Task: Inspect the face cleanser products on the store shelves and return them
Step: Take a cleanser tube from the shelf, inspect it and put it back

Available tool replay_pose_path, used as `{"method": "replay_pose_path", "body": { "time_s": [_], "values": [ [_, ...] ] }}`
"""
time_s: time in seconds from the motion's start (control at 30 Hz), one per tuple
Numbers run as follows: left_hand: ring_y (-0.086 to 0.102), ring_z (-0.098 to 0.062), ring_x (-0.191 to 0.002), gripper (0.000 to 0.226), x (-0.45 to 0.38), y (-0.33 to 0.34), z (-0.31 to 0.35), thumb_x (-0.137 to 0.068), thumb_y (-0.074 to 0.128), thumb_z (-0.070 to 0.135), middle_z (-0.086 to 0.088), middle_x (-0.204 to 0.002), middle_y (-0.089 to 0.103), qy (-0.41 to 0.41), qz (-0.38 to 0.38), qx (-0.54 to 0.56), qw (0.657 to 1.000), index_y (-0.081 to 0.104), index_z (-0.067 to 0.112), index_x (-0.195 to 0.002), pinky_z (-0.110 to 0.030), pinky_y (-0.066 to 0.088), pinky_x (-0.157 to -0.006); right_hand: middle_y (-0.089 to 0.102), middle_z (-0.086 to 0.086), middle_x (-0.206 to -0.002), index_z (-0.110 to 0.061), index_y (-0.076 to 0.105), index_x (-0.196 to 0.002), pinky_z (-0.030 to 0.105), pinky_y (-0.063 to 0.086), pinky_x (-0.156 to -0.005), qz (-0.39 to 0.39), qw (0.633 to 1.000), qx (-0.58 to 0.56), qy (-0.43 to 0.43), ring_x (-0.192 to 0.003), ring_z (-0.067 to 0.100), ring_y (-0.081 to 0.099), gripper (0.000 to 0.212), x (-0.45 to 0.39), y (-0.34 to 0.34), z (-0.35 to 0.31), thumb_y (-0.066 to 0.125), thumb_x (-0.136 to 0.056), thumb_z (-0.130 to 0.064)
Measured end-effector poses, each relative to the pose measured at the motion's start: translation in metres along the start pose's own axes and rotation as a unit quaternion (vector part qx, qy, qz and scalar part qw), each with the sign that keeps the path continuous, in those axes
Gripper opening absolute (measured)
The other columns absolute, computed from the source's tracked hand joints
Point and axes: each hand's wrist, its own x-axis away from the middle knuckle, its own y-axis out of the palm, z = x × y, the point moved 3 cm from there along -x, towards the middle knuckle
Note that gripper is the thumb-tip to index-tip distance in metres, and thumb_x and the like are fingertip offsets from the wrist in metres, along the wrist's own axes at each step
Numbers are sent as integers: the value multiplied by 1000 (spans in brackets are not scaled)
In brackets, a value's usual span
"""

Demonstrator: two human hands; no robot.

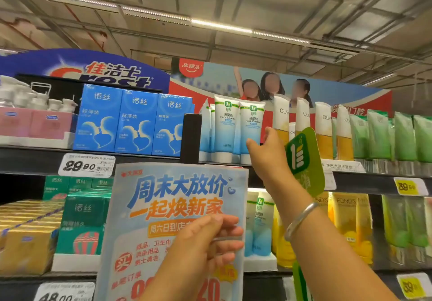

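Observation:
Two white-and-blue face cleanser tubes stand cap-down on the top shelf (pixel 140 160). My right hand (pixel 266 153) reaches up to the right tube (pixel 252 123), thumb and fingers curled round its lower part. The left tube (pixel 225 127) stands beside it, untouched. My left hand (pixel 210 242) is lower in the view and pinches the right edge of a hanging promotional flyer (pixel 173 207) with blue and orange print. A silver bangle sits on my right wrist.
Olay tubes (pixel 301 123) and green tubes (pixel 378 134) fill the shelf to the right. Blue boxes (pixel 138 120) stand to the left behind a black divider (pixel 190 137). A green shelf tag (pixel 304 158) juts out beside my right wrist. More cleanser tubes stand on the shelf below.

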Motion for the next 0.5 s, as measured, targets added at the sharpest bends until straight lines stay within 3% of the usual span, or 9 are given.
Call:
{"method": "replay_pose_path", "body": {
  "time_s": [0.2,0.37,0.5],
  "values": [
    [71,-19,-71,30,-17,3,-6,-92,50,25,-8,-83,75,5,2,-28,1000,75,14,-79,-25,54,-59,44,15,-131,-6,37,-128,42,48,-95,-12,997,74,24,-117,31,48,51,-25,8,3,64,-87,-18],
    [71,-15,-76,27,-18,5,-2,-95,47,24,-4,-85,75,18,3,-33,999,71,14,-88,-24,57,-66,51,15,-125,-3,38,-123,30,46,-75,-8,997,80,17,-111,29,54,47,-32,10,7,66,-86,-13],
    [71,-13,-77,26,-14,7,2,-95,47,25,-2,-86,75,26,-8,-35,999,71,16,-90,-21,55,-63,53,18,-125,1,41,-123,39,50,-90,16,995,95,-3,-112,32,54,47,-29,9,3,66,-85,-14]
  ]
}}
